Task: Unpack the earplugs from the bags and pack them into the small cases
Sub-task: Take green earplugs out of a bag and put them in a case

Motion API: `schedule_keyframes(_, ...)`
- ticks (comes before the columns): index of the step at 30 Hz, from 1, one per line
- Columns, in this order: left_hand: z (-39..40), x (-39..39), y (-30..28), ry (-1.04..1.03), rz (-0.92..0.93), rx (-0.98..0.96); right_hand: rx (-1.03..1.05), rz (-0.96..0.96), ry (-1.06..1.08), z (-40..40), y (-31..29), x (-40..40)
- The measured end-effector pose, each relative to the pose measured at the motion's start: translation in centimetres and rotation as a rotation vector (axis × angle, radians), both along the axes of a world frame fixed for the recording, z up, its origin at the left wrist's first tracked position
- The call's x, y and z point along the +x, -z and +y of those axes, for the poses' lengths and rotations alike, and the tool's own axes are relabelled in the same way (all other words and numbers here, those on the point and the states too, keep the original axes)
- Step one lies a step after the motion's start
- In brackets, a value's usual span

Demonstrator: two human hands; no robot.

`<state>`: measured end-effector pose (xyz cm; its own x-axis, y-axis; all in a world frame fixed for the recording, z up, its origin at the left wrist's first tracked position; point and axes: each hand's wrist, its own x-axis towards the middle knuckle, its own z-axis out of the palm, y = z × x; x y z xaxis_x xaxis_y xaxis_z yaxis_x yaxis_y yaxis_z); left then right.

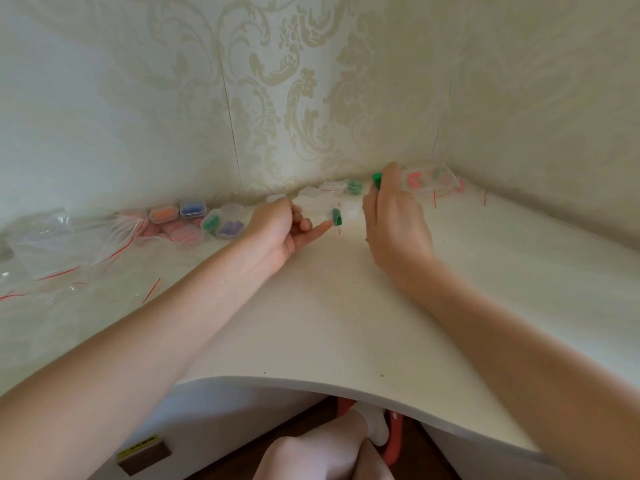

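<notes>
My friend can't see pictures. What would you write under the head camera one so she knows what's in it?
Two bare hands work at a white table's back corner: the left hand holds a clear bag with a green earplug inside, the right hand pinches another green earplug. Small cases of coloured earplugs line the wall.

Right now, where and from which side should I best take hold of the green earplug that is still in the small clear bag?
Pinch the green earplug across its sides through the clear bag, probably coming from the right, where the right hand is. The left hand already holds the bag's left end, and the plug stands roughly upright near the right end, so its sides are free.
</notes>
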<state>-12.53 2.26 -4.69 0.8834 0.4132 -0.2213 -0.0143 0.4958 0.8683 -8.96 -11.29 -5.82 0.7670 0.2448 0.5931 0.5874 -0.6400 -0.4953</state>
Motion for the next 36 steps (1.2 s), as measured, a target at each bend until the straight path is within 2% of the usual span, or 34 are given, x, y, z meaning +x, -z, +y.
schedule_keyframes(2,0.0,0.0,0.0,0.047,-0.012,0.023,-0.027,0.104,0.016,-0.2,0.2,0.5)
schedule_keyframes(5,-0.4,0.3,0.2,0.067,-0.032,0.122,-0.060,0.152,0.037,-0.1,0.8,0.8)
schedule_keyframes(8,-0.2,0.5,0.4,0.035,-0.052,0.220,0.059,0.238,0.005,-0.2,1.1,1.3)
schedule_keyframes(11,-0.1,0.4,0.5,0.066,-0.099,0.177,0.236,0.362,-0.048,-0.3,0.6,1.1)
schedule_keyframes(17,-0.1,0.3,-0.1,0.063,-0.111,0.048,0.404,0.544,-0.106,-0.1,-0.4,0.4)
schedule_keyframes(22,0.5,0.6,0.0,-0.012,-0.123,0.090,-0.030,0.485,0.010,-0.8,1.1,1.7)
schedule_keyframes(25,1.4,1.0,0.3,-0.094,-0.135,0.096,-0.367,0.324,0.176,-1.0,1.9,1.6)
schedule_keyframes(27,1.9,1.1,0.3,-0.155,-0.139,0.117,-0.504,0.249,0.258,-1.1,1.9,1.6)
schedule_keyframes(32,2.9,-0.2,-0.3,-0.327,-0.223,0.267,-0.575,0.170,0.176,-0.9,1.2,1.4)
schedule_keyframes(36,6.1,-3.1,-2.4,-0.517,-0.298,0.339,-0.459,0.176,0.140,-1.3,0.9,1.1)
